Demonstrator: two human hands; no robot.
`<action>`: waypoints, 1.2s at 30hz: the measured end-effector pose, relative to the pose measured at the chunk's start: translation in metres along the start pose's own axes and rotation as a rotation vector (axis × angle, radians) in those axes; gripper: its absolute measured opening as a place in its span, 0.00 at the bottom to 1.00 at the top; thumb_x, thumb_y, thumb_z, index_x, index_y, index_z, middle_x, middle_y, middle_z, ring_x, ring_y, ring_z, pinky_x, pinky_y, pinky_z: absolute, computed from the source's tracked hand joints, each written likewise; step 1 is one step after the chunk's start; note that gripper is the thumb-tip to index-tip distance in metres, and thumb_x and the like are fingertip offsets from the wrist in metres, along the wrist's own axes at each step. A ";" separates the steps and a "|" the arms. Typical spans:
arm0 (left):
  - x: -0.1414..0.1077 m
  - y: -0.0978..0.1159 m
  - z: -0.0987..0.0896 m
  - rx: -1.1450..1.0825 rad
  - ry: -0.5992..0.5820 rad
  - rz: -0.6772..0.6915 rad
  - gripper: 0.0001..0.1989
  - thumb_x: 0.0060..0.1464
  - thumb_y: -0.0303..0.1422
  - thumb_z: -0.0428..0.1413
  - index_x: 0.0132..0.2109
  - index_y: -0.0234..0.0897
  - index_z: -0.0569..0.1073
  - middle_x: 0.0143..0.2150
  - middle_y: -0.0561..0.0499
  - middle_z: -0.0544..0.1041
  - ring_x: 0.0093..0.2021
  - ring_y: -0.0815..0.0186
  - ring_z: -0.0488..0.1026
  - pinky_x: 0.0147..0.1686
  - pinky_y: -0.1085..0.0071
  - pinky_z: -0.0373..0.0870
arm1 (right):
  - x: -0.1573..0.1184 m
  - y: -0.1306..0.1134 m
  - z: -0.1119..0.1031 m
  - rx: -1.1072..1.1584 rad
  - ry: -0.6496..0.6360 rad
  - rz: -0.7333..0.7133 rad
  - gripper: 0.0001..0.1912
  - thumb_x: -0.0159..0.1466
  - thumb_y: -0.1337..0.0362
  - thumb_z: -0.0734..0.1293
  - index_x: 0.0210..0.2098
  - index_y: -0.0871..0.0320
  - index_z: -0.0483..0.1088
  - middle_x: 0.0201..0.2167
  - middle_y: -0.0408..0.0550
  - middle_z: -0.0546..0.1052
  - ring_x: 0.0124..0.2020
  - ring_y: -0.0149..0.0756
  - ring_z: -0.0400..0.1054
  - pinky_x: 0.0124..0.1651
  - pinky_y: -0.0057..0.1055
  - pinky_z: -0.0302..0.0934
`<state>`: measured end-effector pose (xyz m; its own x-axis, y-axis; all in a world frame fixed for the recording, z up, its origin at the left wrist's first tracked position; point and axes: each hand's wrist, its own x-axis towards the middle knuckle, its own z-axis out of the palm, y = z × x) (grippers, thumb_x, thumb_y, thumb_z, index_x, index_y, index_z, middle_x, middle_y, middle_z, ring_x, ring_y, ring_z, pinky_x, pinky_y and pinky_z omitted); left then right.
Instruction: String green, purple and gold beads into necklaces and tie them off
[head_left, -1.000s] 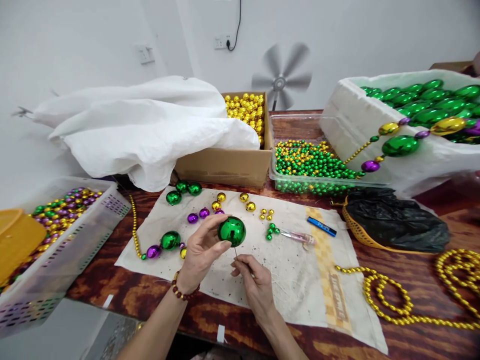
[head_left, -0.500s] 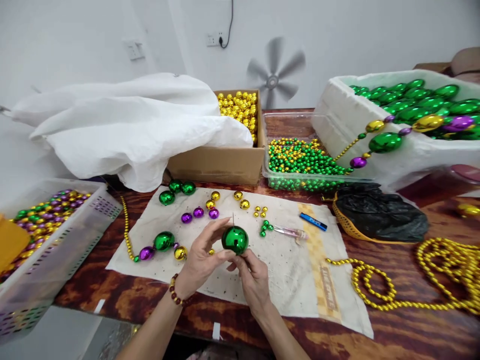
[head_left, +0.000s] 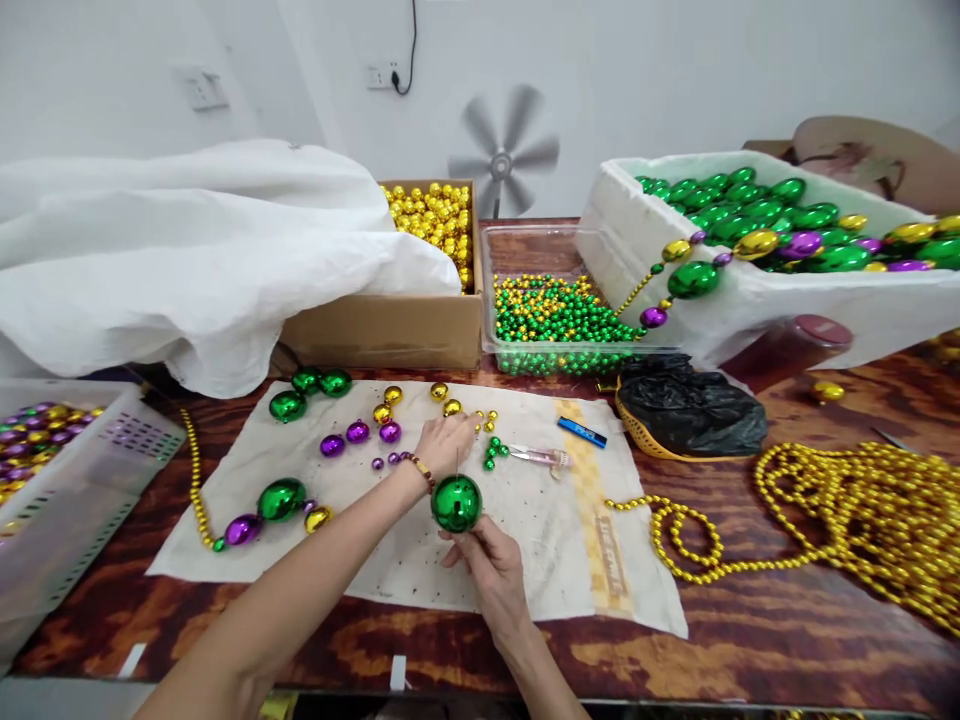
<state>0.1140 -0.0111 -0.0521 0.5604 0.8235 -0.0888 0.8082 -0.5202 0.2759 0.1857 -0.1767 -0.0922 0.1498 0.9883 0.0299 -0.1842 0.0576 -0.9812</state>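
My right hand (head_left: 491, 570) pinches a shiny green ball bead (head_left: 456, 503) from below, above the cloth; a thin needle stands up out of its top. Stretched forward past that bead, my left hand (head_left: 448, 445), with a beaded bracelet on the wrist, has its fingers drawn together at the small gold beads (head_left: 490, 427). Whether one is between the fingertips I cannot make out. Small green beads (head_left: 492, 452) and clear-handled snips (head_left: 536, 456) lie just right of it. Larger gold (head_left: 393, 395), purple (head_left: 358, 431) and green beads (head_left: 288, 406) sit farther left on the cloth.
A pale cloth (head_left: 540, 560) covers the table's middle. A partly strung strand (head_left: 281, 499) lies left, a blue marker (head_left: 582, 432) right, gold bead chains (head_left: 862, 520) farther right. Behind stand a cardboard box (head_left: 382, 330), a clear bin (head_left: 555, 350) and a foam box (head_left: 810, 310). A fan (head_left: 501, 165) spins.
My left hand has let go of the green bead and reached forward to the small gold beads. My right hand still holds the bead. The view has swung right.
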 end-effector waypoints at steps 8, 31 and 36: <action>0.003 0.000 -0.002 -0.133 0.050 -0.073 0.10 0.63 0.34 0.50 0.48 0.38 0.70 0.45 0.43 0.78 0.45 0.56 0.77 0.43 0.62 0.71 | -0.001 0.008 -0.004 0.013 0.073 0.025 0.10 0.66 0.60 0.66 0.31 0.58 0.74 0.23 0.43 0.76 0.22 0.31 0.69 0.28 0.25 0.62; -0.096 -0.018 -0.040 -2.156 0.352 -0.316 0.11 0.50 0.28 0.66 0.41 0.33 0.75 0.34 0.50 0.79 0.33 0.67 0.79 0.40 0.68 0.77 | -0.017 -0.004 -0.007 -0.135 -0.088 -0.002 0.09 0.67 0.61 0.65 0.34 0.58 0.75 0.23 0.43 0.76 0.23 0.31 0.72 0.28 0.23 0.65; -0.097 -0.013 -0.036 -2.192 0.390 -0.315 0.11 0.49 0.28 0.67 0.39 0.33 0.74 0.34 0.51 0.79 0.32 0.67 0.79 0.42 0.65 0.77 | -0.019 -0.002 -0.010 -0.148 -0.048 0.024 0.10 0.66 0.59 0.67 0.35 0.58 0.75 0.23 0.44 0.77 0.23 0.33 0.73 0.27 0.25 0.65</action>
<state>0.0427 -0.0760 -0.0131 0.2200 0.9371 -0.2710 -0.7052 0.3447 0.6196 0.1925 -0.1966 -0.0926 0.0997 0.9949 0.0116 -0.0418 0.0159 -0.9990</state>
